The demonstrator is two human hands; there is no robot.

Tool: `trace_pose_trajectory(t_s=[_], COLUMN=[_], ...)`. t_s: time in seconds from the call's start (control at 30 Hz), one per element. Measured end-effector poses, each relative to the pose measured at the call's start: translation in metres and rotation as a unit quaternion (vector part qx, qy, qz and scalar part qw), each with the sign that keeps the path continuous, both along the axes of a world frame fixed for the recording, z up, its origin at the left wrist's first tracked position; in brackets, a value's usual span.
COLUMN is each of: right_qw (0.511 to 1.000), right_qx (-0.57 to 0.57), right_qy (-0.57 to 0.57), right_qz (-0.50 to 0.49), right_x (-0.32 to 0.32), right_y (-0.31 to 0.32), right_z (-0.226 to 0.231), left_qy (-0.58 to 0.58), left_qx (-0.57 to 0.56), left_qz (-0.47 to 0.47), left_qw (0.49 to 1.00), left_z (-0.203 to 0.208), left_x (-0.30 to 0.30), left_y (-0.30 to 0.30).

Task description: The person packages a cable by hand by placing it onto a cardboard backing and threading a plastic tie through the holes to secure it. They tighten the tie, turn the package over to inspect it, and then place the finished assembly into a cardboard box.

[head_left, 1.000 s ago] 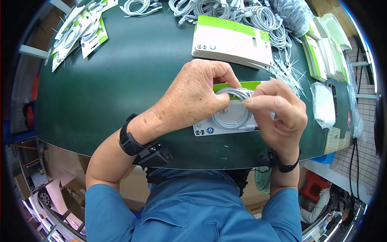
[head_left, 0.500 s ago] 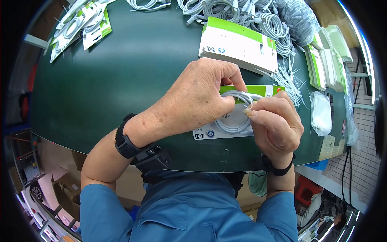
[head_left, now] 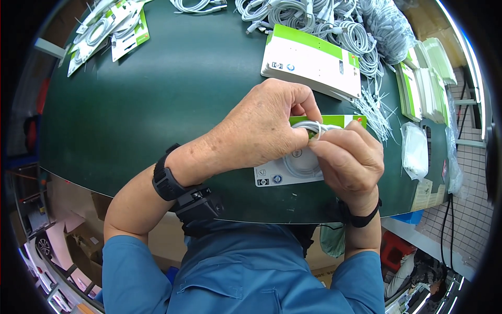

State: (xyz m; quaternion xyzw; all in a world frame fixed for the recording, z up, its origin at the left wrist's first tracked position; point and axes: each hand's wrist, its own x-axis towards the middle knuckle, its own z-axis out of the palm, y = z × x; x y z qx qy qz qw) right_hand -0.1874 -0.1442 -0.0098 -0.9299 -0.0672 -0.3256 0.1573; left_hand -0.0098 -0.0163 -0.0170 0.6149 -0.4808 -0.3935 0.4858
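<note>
A coiled white cable [head_left: 300,166] lies on a white and green backing card [head_left: 273,173] near the table's front edge. Thumb and forefinger of my left hand [head_left: 269,123] are closed on the upper left of the coil. A thin white tie [head_left: 319,127] loops over the coil there. My right hand [head_left: 351,159] pinches at the tie's lower end, thumb and forefinger pressed together over the card. Its fingers hide the right side of the coil, and the pinched tip is mostly covered.
A stack of backing cards [head_left: 311,60] stands just beyond my hands, with loose white ties [head_left: 374,118] beside it. Coiled cables [head_left: 293,15] heap up behind. Carded cables [head_left: 97,36] lie far left. More card stacks [head_left: 418,89] and a clear plastic bag [head_left: 414,152] sit at right.
My right hand has moved slightly left, closer to my left fingers. The tie's loop now shows between the two hands. The card sits slightly lower in view.
</note>
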Motion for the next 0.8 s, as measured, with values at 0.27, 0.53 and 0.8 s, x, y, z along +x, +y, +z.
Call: trace_pose_trajectory(t_s=[0.27, 0.53, 0.8], right_qw=[0.998, 0.981, 0.949], right_qx=[-0.033, 0.146, 0.29], right_qy=[0.048, -0.102, 0.113], right_qz=[0.0, -0.083, -0.053], right_x=[-0.003, -0.02, -0.019], right_y=[0.002, -0.035, -0.049], right_z=[0.006, 0.01, -0.01], left_qy=[0.003, 0.054, 0.117], left_qx=[-0.057, -0.059, -0.07], left_qz=[-0.004, 0.025, -0.018], left_qw=[0.998, 0.996, 0.991], left_z=[-0.005, -0.003, 0.012], left_x=[-0.003, 0.003, 0.008], left_y=[-0.002, -0.003, 0.003])
